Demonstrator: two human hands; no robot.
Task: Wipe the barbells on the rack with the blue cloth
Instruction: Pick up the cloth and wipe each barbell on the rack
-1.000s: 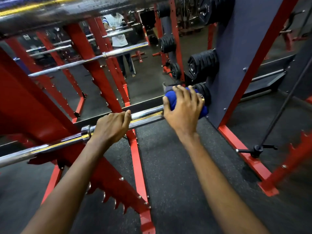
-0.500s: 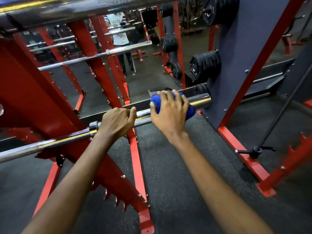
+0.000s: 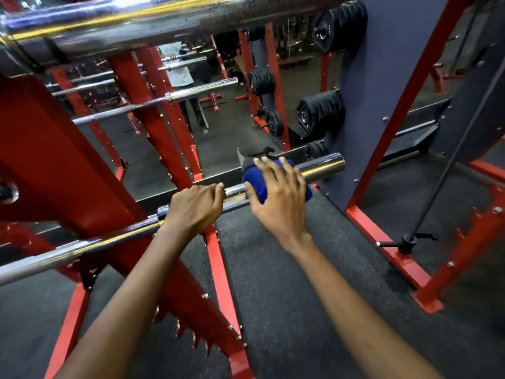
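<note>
A chrome barbell lies across the red rack, its sleeve end pointing right. My left hand grips the sleeve just right of the collar. My right hand wraps the blue cloth around the sleeve, close beside the left hand. Past the cloth, the bare end of the sleeve sticks out. A second barbell runs across the top of the view, very near the camera. More bars rest higher on the rack behind.
A mirror behind the rack reflects a person's legs and shirt. Black weight plates hang on a dark blue and red plate tree at right. Red frame feet and a black pin sit on the dark rubber floor.
My right hand has slid the blue cloth leftward along the sleeve, from its end toward my left hand, baring the sleeve's tip. My left hand keeps its grip.
</note>
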